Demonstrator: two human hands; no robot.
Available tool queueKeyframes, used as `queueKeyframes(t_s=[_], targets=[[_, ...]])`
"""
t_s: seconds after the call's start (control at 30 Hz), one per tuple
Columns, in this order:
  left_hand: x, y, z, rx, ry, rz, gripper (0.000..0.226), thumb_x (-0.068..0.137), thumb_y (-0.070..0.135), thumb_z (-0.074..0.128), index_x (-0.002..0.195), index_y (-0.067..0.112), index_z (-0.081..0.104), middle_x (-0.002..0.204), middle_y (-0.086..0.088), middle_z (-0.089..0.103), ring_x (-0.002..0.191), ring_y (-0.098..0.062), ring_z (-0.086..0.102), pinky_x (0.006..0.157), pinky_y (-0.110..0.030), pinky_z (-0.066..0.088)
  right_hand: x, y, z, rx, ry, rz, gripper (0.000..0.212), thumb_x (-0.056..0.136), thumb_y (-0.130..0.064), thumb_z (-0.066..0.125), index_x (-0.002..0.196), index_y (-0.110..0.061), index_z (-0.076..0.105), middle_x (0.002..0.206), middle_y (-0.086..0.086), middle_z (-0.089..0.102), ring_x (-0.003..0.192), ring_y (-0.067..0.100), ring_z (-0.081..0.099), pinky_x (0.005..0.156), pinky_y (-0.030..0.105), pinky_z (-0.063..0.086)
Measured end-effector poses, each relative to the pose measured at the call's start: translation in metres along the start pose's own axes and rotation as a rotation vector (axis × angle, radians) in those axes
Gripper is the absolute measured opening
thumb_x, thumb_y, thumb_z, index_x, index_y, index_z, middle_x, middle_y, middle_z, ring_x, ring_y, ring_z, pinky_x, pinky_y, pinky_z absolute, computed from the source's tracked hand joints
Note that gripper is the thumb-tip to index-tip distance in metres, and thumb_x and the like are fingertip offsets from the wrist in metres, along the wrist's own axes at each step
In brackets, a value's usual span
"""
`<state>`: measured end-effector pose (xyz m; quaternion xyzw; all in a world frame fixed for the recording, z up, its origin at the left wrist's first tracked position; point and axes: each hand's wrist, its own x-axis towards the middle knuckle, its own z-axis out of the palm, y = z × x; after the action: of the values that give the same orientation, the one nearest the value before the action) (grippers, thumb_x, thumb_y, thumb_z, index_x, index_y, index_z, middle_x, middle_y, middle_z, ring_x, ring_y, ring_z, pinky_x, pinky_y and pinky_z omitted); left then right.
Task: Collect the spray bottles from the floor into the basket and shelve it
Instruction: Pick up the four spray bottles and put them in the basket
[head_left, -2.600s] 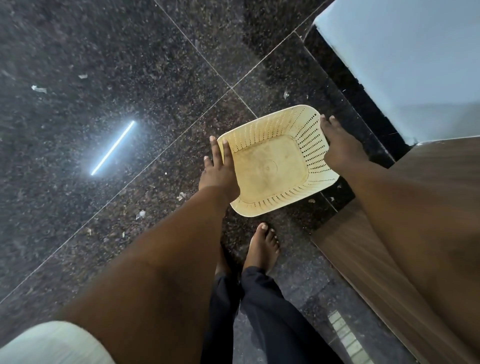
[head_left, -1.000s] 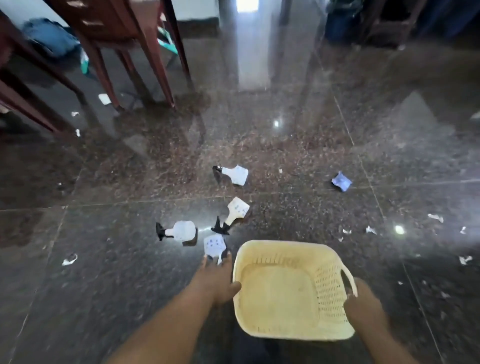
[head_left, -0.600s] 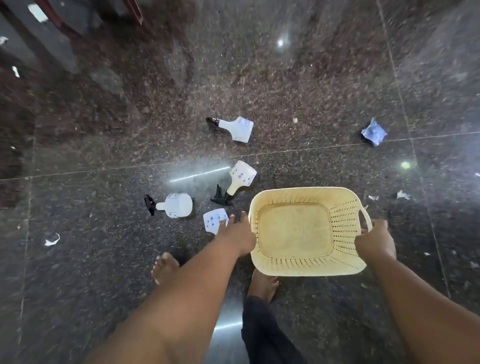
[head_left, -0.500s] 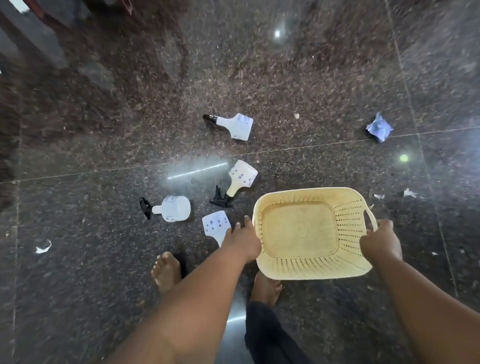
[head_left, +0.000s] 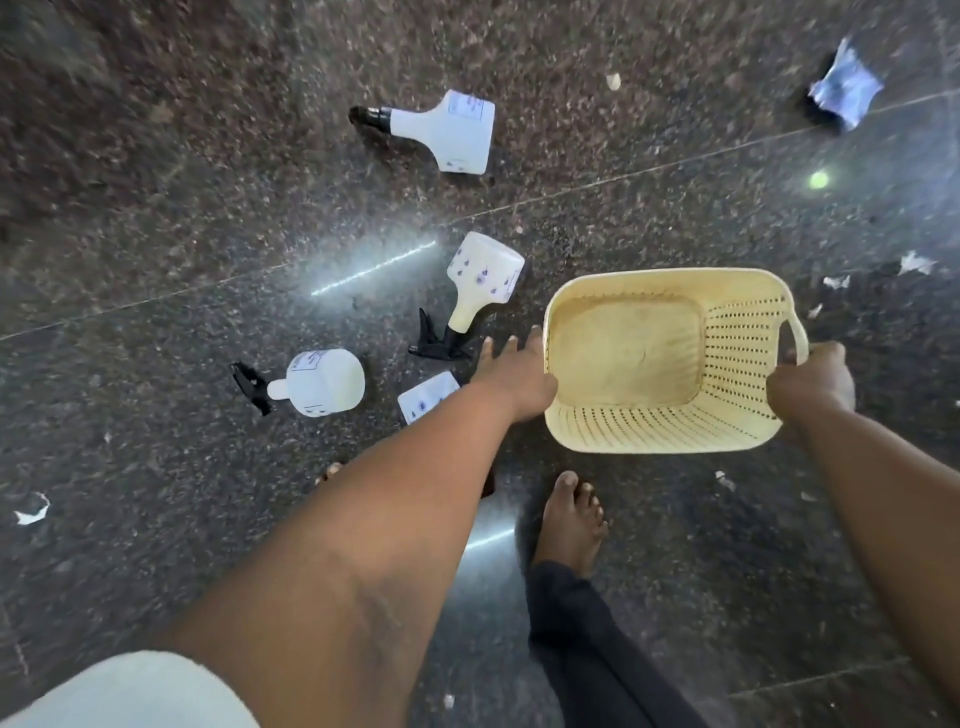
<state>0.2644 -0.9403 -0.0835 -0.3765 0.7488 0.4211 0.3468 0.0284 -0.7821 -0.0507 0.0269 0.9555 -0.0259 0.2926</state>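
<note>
I hold an empty cream perforated basket (head_left: 748, 364) above the dark floor. My left hand (head_left: 519, 379) grips its left rim and my right hand (head_left: 815, 382) grips its right handle. Several white spray bottles with black trigger heads lie on the floor to the left. One bottle (head_left: 447, 130) lies farthest away, a second (head_left: 478, 286) is just left of the basket, and a third (head_left: 317, 384) lies further left. A fourth bottle (head_left: 426, 397) is partly hidden under my left forearm.
The floor is polished dark granite with tile seams and scattered white paper scraps (head_left: 31, 512). A crumpled blue wrapper (head_left: 844, 91) lies at the upper right. My bare right foot (head_left: 569, 519) stands just below the basket; toes of my left foot (head_left: 330, 472) show under my left arm.
The view has come closer to the bottles. The basket has shifted slightly right and lower, still held in both hands. The bottles have not moved on the floor.
</note>
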Motion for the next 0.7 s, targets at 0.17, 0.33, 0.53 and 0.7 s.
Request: queueKeyframes(t_s=[0.17, 0.33, 0.53, 0.7], targets=[[0.01, -0.017, -0.001, 0.009, 0.055, 0.068, 0.071, 0.097, 0.033, 0.037, 0.154, 0.012, 0.002, 0.158, -0.012, 0.024, 0.148, -0.024, 0.013, 0.12, -0.044, -0.005, 0.002, -0.005, 0.016, -0.006, 0.013, -0.031, 0.032, 0.093, -0.01, 0.049, 0.124, -0.004, 0.045, 0.123, 0.025, 0.057, 0.116, 0.04, 0.054, 0.084, 0.04, 0.042], [0.011, -0.029, -0.008, -0.041, 0.071, 0.133, 0.068, 0.099, 0.042, 0.034, 0.155, 0.017, 0.005, 0.156, -0.008, 0.032, 0.147, -0.022, 0.019, 0.119, -0.045, -0.005, 0.003, -0.008, 0.026, -0.026, 0.036, -0.032, 0.036, 0.089, -0.014, 0.051, 0.123, -0.005, 0.048, 0.121, 0.025, 0.06, 0.111, 0.043, 0.056, 0.088, 0.046, 0.046], [-0.048, -0.108, -0.038, -0.289, 0.355, 0.046, 0.056, 0.097, 0.05, 0.043, 0.146, 0.022, 0.038, 0.143, -0.003, 0.051, 0.134, -0.027, 0.043, 0.117, -0.047, 0.02, -0.048, -0.021, 0.036, -0.127, 0.187, -0.054, 0.056, 0.088, -0.036, 0.057, 0.132, -0.007, 0.041, 0.138, 0.022, 0.044, 0.127, 0.042, 0.044, 0.102, 0.052, 0.037], [-0.101, -0.212, -0.044, -0.192, 0.465, -0.194, 0.062, 0.092, 0.042, 0.057, 0.147, 0.022, 0.036, 0.144, -0.01, 0.048, 0.128, -0.031, 0.047, 0.102, -0.041, 0.039, -0.149, -0.03, 0.068, -0.104, 0.004, -0.408, 0.027, 0.093, -0.025, 0.055, 0.115, -0.008, 0.056, 0.108, 0.014, 0.062, 0.092, 0.03, 0.056, 0.074, 0.034, 0.042]])
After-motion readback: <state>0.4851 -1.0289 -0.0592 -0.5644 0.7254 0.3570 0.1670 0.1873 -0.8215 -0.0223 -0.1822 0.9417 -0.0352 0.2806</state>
